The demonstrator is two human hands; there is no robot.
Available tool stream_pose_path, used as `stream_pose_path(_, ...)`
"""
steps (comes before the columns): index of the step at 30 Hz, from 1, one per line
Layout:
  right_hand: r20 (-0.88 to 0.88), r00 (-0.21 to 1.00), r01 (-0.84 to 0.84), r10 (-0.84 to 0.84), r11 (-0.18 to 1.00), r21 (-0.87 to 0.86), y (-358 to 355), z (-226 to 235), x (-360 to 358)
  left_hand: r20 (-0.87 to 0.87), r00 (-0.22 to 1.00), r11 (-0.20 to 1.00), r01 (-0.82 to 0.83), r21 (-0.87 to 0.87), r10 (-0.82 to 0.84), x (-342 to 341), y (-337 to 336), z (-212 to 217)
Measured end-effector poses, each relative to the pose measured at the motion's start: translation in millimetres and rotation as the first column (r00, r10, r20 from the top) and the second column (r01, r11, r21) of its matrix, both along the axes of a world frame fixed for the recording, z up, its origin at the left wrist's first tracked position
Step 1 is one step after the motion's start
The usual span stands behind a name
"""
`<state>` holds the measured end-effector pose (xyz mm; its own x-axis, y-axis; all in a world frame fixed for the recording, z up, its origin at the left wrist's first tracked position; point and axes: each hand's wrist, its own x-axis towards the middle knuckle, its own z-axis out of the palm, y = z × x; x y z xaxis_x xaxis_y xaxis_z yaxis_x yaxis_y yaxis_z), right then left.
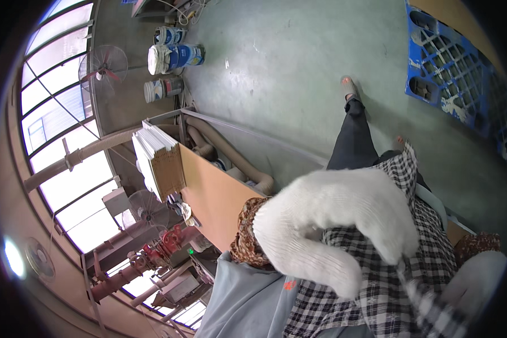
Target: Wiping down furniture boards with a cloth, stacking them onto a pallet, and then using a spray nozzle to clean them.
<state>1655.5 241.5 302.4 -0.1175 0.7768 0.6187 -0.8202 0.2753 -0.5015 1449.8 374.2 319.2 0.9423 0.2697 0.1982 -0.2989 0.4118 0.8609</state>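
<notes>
My left hand (332,219), in a white knitted glove with a brown floral sleeve (249,234) at the wrist, is raised in front of my body. Its fingers and thumb curve apart, and nothing shows between them. Behind it is black-and-white checked cloth (377,293), with the fingertips close to it; whether they touch it is unclear. My right hand (476,287), also in a white glove, is at the lower right edge, blurred and partly cut off. A smeared strip of checked cloth (431,304) lies beside it. The right fingers cannot be made out.
A tan board surface (217,194) carries a stack of white-faced panels (155,160) at left. Behind it run thick hoses (231,146). Paint buckets (177,56) stand by the wall. A blue pallet (448,73) is at upper right. A sandalled foot (348,85) rests on the green floor.
</notes>
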Motion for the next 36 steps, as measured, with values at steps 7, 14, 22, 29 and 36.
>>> stream_pose_path(7, 0.059, 0.994, 0.091, -0.089, 0.995, -0.046, 111, -13, 10, 0.034, 0.979, 0.975, -0.196, -0.11, 0.2, -3, 133, -21)
stream_pose_path(14, 0.21, 0.944, 0.325, -0.254, 0.822, -0.468, 234, -6, 62, -0.039, 0.991, 0.991, -0.132, -0.018, 0.132, 11, 310, -14)
stream_pose_path(22, 0.883, 0.389, 0.864, 0.262, 0.23, -0.449, 312, -155, 168, -0.469, 0.883, 0.996, -0.061, -0.072, 0.021, 60, 455, -87)
stream_pose_path(29, 0.774, 0.045, 0.941, 0.632, 0.234, -0.246, 172, -428, 218, -0.869, 0.348, 0.868, 0.225, 0.443, 0.352, 73, 546, -197)
stream_pose_path(36, 0.563, -0.561, 0.563, 0.607, 0.778, -0.278, 298, -418, 334, -0.97, 0.042, 0.97, 0.037, 0.24, 0.238, 55, 606, -301)
